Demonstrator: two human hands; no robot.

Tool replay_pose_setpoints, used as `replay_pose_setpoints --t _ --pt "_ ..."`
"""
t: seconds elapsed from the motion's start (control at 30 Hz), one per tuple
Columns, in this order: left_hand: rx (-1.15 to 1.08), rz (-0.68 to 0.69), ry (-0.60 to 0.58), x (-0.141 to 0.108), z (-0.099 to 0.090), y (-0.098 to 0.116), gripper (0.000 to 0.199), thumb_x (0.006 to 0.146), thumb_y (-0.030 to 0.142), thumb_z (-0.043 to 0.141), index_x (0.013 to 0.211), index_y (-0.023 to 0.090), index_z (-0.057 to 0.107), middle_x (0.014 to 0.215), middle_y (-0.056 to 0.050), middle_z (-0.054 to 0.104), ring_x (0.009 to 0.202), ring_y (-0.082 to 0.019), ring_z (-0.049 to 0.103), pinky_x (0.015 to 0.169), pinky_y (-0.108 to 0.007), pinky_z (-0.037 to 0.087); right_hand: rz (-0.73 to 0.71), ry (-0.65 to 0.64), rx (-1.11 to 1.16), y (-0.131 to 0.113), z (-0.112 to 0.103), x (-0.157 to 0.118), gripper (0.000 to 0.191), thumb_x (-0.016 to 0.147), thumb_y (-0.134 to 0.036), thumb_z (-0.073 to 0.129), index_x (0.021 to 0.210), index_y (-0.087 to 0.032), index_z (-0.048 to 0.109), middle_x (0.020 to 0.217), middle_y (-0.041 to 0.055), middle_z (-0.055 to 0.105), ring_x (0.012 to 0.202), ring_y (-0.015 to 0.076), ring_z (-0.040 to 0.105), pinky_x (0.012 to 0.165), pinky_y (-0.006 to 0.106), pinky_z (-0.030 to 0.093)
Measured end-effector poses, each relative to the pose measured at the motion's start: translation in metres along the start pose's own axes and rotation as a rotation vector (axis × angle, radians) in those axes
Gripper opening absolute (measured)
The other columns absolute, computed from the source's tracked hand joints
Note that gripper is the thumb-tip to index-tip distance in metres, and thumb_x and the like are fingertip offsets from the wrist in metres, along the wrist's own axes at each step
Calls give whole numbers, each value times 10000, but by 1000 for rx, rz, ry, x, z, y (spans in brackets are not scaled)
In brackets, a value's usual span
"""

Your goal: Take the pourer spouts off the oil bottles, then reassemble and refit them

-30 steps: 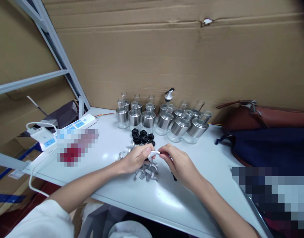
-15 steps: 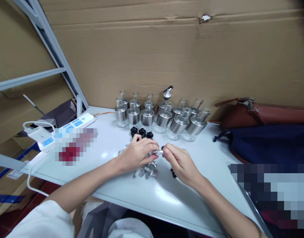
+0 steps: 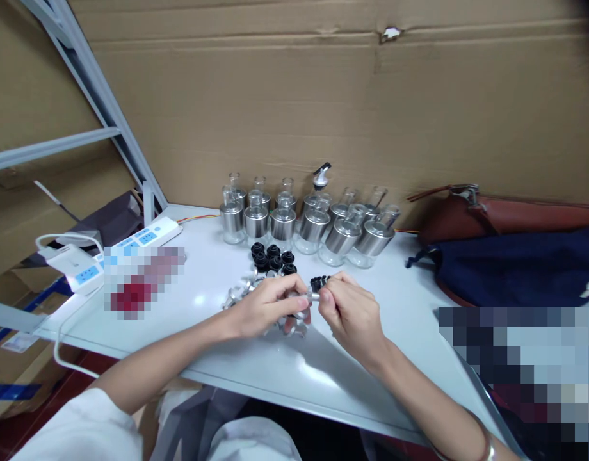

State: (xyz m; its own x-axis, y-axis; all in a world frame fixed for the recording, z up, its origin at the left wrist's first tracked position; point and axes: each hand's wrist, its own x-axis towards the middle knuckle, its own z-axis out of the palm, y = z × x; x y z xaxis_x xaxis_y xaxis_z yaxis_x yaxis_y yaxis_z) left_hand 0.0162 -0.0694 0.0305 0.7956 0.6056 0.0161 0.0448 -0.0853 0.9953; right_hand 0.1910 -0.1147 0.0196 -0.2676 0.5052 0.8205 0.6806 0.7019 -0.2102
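Holds a silvery spout (image 3: 314, 296) low over the table (image 3: 400, 294), directly between the left hand (image 3: 275, 304) and the right hand (image 3: 355, 314), touching both. Grasps one end in the left hand, thumb and fingers bent around the metal. Clenches the right hand around the other end, apparently gripping the tip, with only a short silvery length bare in the gap. Hard to make out in full, being small and mostly covered; cannot tell the shape inside the right fist.

Beneath and beside the left hand, a heap of metal parts (image 3: 234, 296), partly hidden by the wrist and palm. Just beyond, black stoppers (image 3: 274, 259) in a tight cluster, overlapping one another. Close behind the right hand, small black pieces (image 3: 319, 282), partly screened by the knuckles.

Farther back, bottles (image 3: 282, 224) standing in two rows, the back row largely blocked by the front. Above one back bottle, a black-topped pourer (image 3: 320, 179), its lower end hard to see. Off to the left, a power strip (image 3: 145, 237), partly masked by a pixelated patch (image 3: 145, 282). To the right, a blue bag (image 3: 510, 269), cut off by the edge of view.
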Motion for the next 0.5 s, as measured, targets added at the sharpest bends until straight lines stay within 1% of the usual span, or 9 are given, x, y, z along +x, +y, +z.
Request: replay_pose_setpoints --t 0.07,0.1,0.2,0.27,0.33,0.4,0.43,0.5 --pt "-298 -104 -149 2 0 -2 277 845 420 562 784 167 468 706 -26 653 459 -110 554 457 -222 423 -91 3 -17 0 -2 0 327 984 -97 345 683 -226 345 538 -57 360 501 129 289 579 270 338" --pt "-408 -153 -243 3 -1 -4 272 837 408 564 781 163 462 681 -34 664 405 -111 552 416 -214 406 -133 -1 -30 0 -4 0 323 987 -105 343 687 -225 358 534 -52 371 506 134 291 577 280 333" --pt "-637 -292 -534 5 -5 -11 226 850 365 510 824 141 489 648 -71 697 291 -123 519 330 -207 344 -224 -43 -62 -2 -7 -3 316 978 -108 350 685 -219 390 519 -33 412 518 146 307 572 301 322" --pt "-731 -368 -664 6 -6 -16 217 850 353 478 843 137 502 655 -84 708 264 -131 497 298 -216 309 -266 -81 -69 -4 -9 -6 325 970 -108 350 667 -215 401 514 -21 431 520 150 312 575 309 323" --pt "-766 -422 -737 5 -5 -20 220 847 355 458 844 141 505 653 -79 710 247 -131 469 300 -231 288 -292 -119 -83 -6 -12 -8 345 975 -120 331 654 -208 422 519 -10 446 525 155 328 582 314 327" --pt "-766 -437 -757 2 -3 -22 241 840 381 436 822 149 496 607 -56 693 229 -124 434 336 -244 279 -299 -169 -109 -6 -15 -9 371 996 -161 299 662 -199 455 544 7 467 543 165 357 581 314 319" --pt "-746 -437 -751 1 -2 -22 258 840 400 418 813 153 487 574 -43 679 220 -121 418 362 -251 283 -302 -195 -122 -5 -17 -9 384 1006 -184 283 672 -192 474 561 16 478 553 169 369 576 312 308" --pt "-637 -427 -673 0 0 -20 295 841 433 382 792 158 478 502 -26 649 199 -119 380 413 -272 302 -316 -248 -141 -4 -20 -8 376 1013 -213 285 722 -172 519 610 33 507 573 173 383 567 307 284"
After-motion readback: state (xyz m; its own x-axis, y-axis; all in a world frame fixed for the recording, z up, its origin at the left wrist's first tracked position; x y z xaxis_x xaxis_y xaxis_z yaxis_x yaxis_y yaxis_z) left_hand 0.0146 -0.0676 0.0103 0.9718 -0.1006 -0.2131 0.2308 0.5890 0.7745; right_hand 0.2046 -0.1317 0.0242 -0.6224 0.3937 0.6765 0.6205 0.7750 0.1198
